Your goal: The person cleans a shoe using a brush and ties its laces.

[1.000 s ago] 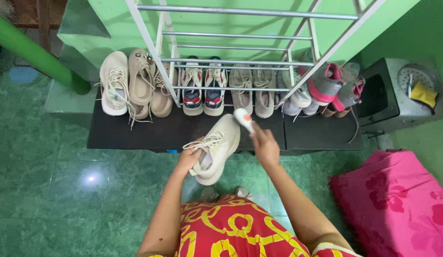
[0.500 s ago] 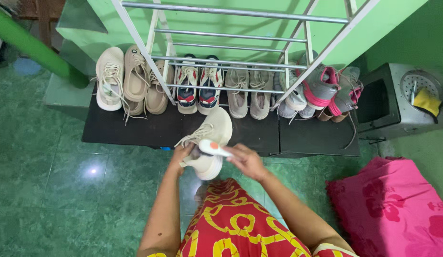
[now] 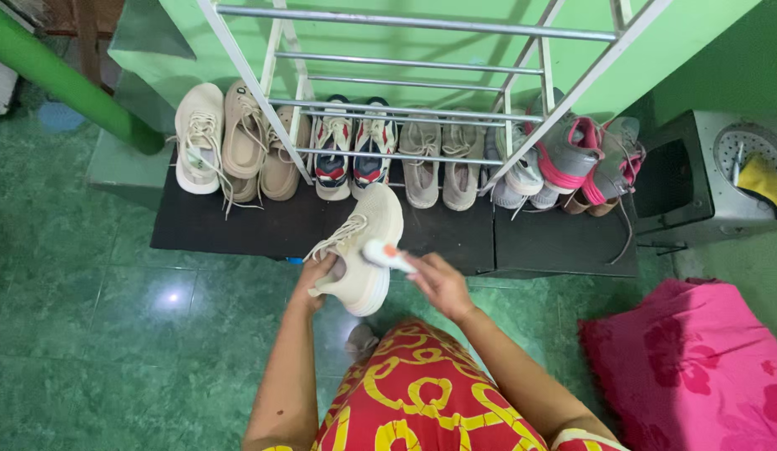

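left hand (image 3: 317,277) closed around the heel end of a beige sneaker (image 3: 362,248), held up in the air over the front edge of the black platform (image 3: 238,225), toe pointing toward the rack. right hand (image 3: 438,282) gripping a small white brush (image 3: 387,255) with an orange spot, laid against the sneaker's side near the opening.

compared with half a second back: brush and sneaker in almost the same spot, brush nudged slightly to the right along the shoe; a full second back, brush raised up near the toe, clear of the shoe's side, now brought down onto it.

just beyond the hands, row of shoes along the platform under a white metal rack (image 3: 422,108): cream sneaker and tan slip-ons (image 3: 230,142) at left, navy-and-red pair (image 3: 351,154) in the middle, beige pair (image 3: 442,167) beside it, grey-and-pink sneakers (image 3: 584,154) at right. further right, grey metal box (image 3: 697,179) with a yellow cloth (image 3: 760,178) on top. pink floral fabric (image 3: 697,359) on the green tiled floor (image 3: 113,334) at lower right. red-and-yellow patterned garment (image 3: 413,401) at the bottom.
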